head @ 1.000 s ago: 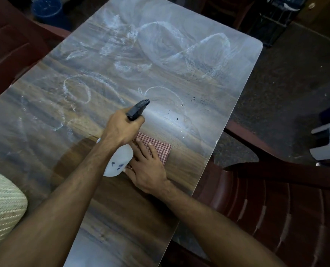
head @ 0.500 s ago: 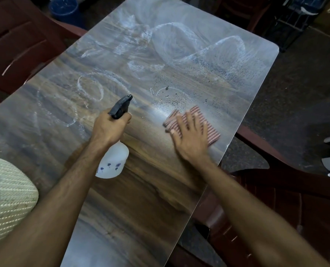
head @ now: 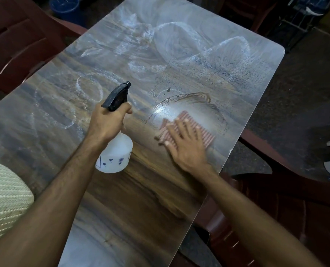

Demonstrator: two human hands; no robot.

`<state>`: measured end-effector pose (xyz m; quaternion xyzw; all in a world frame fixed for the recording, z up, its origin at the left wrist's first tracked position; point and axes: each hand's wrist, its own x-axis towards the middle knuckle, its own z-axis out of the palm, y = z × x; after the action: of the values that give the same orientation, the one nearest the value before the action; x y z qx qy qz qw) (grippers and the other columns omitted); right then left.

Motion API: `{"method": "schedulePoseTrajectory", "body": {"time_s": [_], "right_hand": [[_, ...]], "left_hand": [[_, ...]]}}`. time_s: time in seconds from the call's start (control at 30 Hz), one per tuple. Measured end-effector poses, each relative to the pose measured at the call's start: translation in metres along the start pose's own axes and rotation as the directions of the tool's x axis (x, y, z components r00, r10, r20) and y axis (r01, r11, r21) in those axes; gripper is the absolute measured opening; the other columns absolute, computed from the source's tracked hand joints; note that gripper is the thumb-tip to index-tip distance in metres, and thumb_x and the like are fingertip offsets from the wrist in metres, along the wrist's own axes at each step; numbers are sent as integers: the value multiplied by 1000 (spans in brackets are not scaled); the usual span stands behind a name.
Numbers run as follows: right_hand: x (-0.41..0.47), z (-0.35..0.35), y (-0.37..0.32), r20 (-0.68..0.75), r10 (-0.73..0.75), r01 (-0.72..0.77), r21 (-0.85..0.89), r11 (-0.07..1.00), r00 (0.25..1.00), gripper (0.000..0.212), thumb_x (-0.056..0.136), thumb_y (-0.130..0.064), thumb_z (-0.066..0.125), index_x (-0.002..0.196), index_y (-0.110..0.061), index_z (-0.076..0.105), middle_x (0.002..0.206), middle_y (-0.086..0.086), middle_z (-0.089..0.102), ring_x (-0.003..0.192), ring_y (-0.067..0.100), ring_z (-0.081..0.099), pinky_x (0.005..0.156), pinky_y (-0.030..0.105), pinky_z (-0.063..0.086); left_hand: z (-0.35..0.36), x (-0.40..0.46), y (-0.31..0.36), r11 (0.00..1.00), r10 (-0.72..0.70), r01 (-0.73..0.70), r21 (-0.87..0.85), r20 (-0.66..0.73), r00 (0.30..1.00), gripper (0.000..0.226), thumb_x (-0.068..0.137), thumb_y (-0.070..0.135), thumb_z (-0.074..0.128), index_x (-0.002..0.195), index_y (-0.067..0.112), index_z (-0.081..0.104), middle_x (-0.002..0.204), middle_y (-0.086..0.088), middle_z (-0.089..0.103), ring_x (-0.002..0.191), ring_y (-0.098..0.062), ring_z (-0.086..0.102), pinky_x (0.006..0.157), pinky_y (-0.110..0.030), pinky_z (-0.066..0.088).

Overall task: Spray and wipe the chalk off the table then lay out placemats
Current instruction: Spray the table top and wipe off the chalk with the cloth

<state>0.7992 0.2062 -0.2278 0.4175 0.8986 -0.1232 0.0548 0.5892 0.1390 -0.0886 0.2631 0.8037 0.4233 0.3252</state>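
Note:
My left hand (head: 107, 122) grips the neck of a white spray bottle (head: 116, 153) with a black trigger head, held just above the table's middle. My right hand (head: 185, 145) lies flat, fingers spread, pressing a red-and-white checked cloth (head: 204, 132) onto the wood-grain table (head: 141, 209) near its right edge. A wet wiped arc curves above the cloth. White chalk scribbles (head: 179, 47) and spray droplets cover the far half. A woven pale-green placemat (head: 4, 199) lies at the lower left edge.
Dark red plastic chairs stand at the right (head: 295, 218) and far left (head: 15, 45). A blue bucket (head: 65, 5) sits on the floor beyond the table. Dark shelving (head: 299, 14) is at the top right.
My right hand slid the cloth from beside the bottle out to the right and forward, then back slightly, leaving a wiped streak. The left hand with the bottle stayed near the middle.

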Motion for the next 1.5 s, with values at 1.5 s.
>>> {"method": "schedulePoseTrajectory", "body": {"time_s": [1.5], "right_hand": [[163, -32, -18, -58, 147, -142, 81, 987, 987, 65, 100, -60, 12, 157, -29, 7, 165, 7, -4, 151, 32, -6, 119, 59, -1]], "left_hand": [[-50, 22, -27, 990, -74, 59, -127, -114, 991, 21, 92, 37, 62, 103, 20, 69, 93, 7, 74, 46, -9, 51, 65, -25, 44]]}}
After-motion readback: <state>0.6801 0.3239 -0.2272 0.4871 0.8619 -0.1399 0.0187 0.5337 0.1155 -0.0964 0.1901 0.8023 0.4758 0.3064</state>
